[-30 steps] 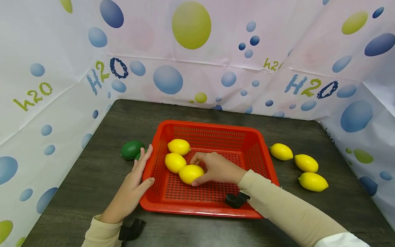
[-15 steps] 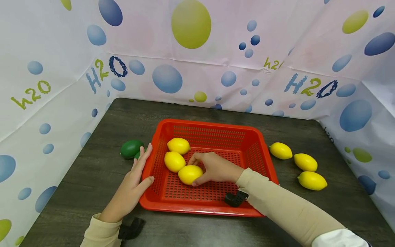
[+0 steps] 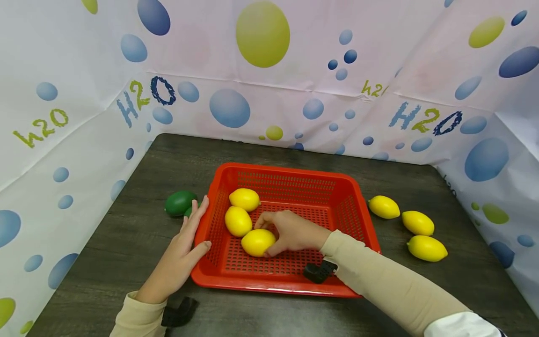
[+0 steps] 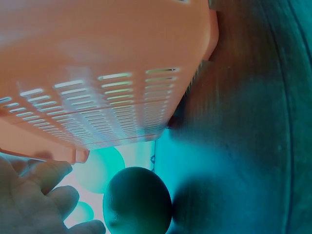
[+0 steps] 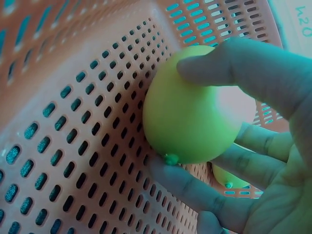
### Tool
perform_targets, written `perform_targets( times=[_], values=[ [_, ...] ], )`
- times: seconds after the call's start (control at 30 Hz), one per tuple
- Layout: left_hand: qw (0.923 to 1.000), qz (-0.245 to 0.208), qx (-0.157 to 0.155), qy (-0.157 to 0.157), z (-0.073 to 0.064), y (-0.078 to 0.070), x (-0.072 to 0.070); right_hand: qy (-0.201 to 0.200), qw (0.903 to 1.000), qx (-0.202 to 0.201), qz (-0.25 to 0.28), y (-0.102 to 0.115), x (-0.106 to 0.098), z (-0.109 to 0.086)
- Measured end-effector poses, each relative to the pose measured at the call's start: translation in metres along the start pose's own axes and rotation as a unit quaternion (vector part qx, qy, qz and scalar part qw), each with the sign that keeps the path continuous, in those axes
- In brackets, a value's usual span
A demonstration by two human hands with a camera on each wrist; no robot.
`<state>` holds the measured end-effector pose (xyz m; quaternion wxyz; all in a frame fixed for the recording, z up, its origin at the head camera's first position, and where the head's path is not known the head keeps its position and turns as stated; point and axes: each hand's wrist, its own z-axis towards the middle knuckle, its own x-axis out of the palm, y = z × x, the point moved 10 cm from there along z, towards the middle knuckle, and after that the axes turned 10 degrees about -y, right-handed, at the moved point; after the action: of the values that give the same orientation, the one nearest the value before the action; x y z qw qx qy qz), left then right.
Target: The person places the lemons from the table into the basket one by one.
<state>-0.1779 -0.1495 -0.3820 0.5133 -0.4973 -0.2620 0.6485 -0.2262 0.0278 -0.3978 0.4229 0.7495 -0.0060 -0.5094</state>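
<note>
A red plastic basket [image 3: 273, 286] with perforated walls holds three yellow lemons. My right hand [image 3: 292, 230] reaches inside and grips the nearest lemon [image 3: 258, 243], thumb on one side and fingers on the other. The right wrist view shows this lemon [image 5: 190, 112] close to the perforated basket floor. Beyond it lie a second lemon [image 3: 238, 222] and a third lemon [image 3: 244, 200], near the left wall. With fingers extended, my left hand [image 3: 178, 257] rests against the basket's left rim. Past its fingertips is a dark green fruit [image 3: 180, 203], its kind unclear; another green one is mostly hidden.
Right of the basket, three more lemons lie on the dark wooden table [image 3: 202, 154]: one lemon [image 3: 384, 207] by the rim, another lemon [image 3: 418, 223] and a nearer lemon [image 3: 427, 248]. A white sheet printed with bubbles [image 3: 229, 108] encloses the table's back and sides.
My right hand has shifted slightly left and towards me with the gripped lemon, which now sits a little nearer the basket's front. The left hand has stayed at the rim.
</note>
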Motion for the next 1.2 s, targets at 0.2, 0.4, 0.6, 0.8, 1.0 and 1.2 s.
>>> perform_targets(
  times=[0.2, 0.4, 0.6, 0.8, 1.0, 1.2],
  values=[
    [1.0, 0.0, 0.0, 0.002, 0.0, -0.001, 0.0, 0.007, 1.0, -0.002, -0.001, 0.001, 0.002, 0.0],
    [1.0, -0.003, -0.005, 0.002, 0.0, -0.001, 0.001, 0.022, 0.9988, -0.003, 0.044, 0.006, 0.005, -0.002],
    [1.0, -0.003, -0.005, 0.0, 0.0, -0.001, 0.0, 0.025, 0.9961, -0.004, 0.084, 0.007, 0.006, -0.001],
    [1.0, 0.001, -0.002, -0.001, 0.0, -0.001, 0.0, 0.034, 0.9956, -0.021, 0.084, 0.009, 0.008, -0.001],
    [1.0, 0.003, -0.004, -0.001, -0.001, -0.001, 0.0, 0.051, 0.9937, -0.04, 0.092, 0.013, 0.011, -0.001],
    [1.0, 0.006, 0.001, -0.002, 0.0, -0.003, -0.001, 0.051, 0.994, -0.047, 0.085, 0.015, 0.011, 0.0]
  ],
)
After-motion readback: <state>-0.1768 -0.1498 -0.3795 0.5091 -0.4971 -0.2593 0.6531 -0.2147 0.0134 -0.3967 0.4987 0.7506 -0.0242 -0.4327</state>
